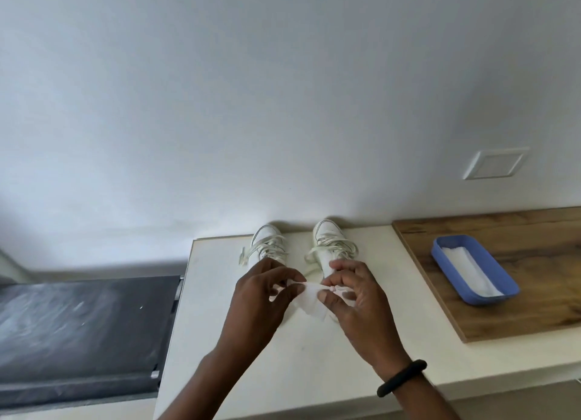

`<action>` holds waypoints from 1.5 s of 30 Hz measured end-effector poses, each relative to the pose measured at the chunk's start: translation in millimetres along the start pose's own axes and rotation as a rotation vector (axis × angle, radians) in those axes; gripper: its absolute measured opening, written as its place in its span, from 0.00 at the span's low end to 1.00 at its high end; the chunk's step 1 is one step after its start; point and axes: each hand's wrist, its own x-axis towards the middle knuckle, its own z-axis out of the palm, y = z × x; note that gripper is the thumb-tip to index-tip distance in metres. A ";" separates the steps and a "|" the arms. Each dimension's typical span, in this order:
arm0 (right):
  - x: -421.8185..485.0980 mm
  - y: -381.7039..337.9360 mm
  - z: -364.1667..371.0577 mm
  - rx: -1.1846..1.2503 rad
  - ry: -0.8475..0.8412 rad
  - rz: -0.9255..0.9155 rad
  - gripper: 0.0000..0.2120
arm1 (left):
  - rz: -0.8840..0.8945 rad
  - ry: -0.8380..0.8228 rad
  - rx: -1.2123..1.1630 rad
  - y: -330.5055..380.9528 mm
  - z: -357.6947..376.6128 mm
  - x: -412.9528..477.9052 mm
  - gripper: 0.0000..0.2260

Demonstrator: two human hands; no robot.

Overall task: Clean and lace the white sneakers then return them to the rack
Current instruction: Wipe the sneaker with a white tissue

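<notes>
White sneakers stand as a pair on the pale counter (251,372), toes against the wall: the left sneaker (267,242) and the right sneaker (330,238) sit side by side and a little apart, their cream laces loose and spilling over the sides. Any branding on them is too small to read.

Just in front of the shoes, both hands hold a white wipe (309,301) between them above the counter. The left hand (261,297) pinches its left edge with curled fingers and thumb; the right hand (355,297) pinches the right edge, where the sheet looks bunched up, possibly folded. A black wristband (402,377) circles the right wrist.

To the right, a wooden board (534,231) lies on the counter and carries a blue tray (481,298) with a stack of white wipes (465,268) inside. Left of the counter sits a lower dark surface (78,325), dusty and streaked. A white wall plate (495,163) is set into the wall above the board.
</notes>
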 end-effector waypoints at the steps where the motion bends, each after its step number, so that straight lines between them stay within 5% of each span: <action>1: -1.2 -1.1 0.0 0.107 -0.014 0.022 0.07 | -0.014 0.017 -0.029 -1.0 3.0 1.0 0.05; 4: -4.9 5.9 1.7 0.497 0.025 0.202 0.06 | -0.125 0.002 -0.193 3.7 21.7 8.0 0.02; 7: -6.7 32.9 1.6 0.681 0.313 0.423 0.04 | -0.322 -0.065 -0.393 0.9 62.0 17.9 0.07; 10: -10.1 63.0 -9.6 0.749 0.540 0.596 0.04 | -0.211 -0.047 -0.047 -16.4 117.8 26.4 0.10; 13: -13.5 84.9 -19.8 0.759 0.630 0.656 0.04 | -0.058 -0.071 0.430 -21.6 168.7 33.3 0.25; 18: -7.7 98.6 -38.3 0.900 0.611 0.710 0.06 | -0.063 -0.030 0.642 -20.6 198.7 50.9 0.29; 26: -8.9 105.3 -62.1 1.132 0.423 0.738 0.12 | -0.258 -0.107 0.644 -34.8 191.6 49.5 0.18; 30: -9.4 98.8 -68.3 1.159 0.457 0.715 0.13 | -0.304 -0.128 0.393 -23.8 165.5 49.5 0.12; 35: -8.5 67.6 -94.3 1.080 0.525 0.642 0.09 | -0.781 -0.105 -0.813 29.1 87.3 28.9 0.13; 41: -47.7 -26.7 -114.1 0.539 0.369 0.321 0.05 | -0.697 -0.124 -0.907 70.1 4.4 -48.9 0.14; 45: -85.3 -86.4 -105.8 0.099 0.279 -0.068 0.05 | -0.547 -0.052 -0.770 83.9 -40.4 -99.8 0.36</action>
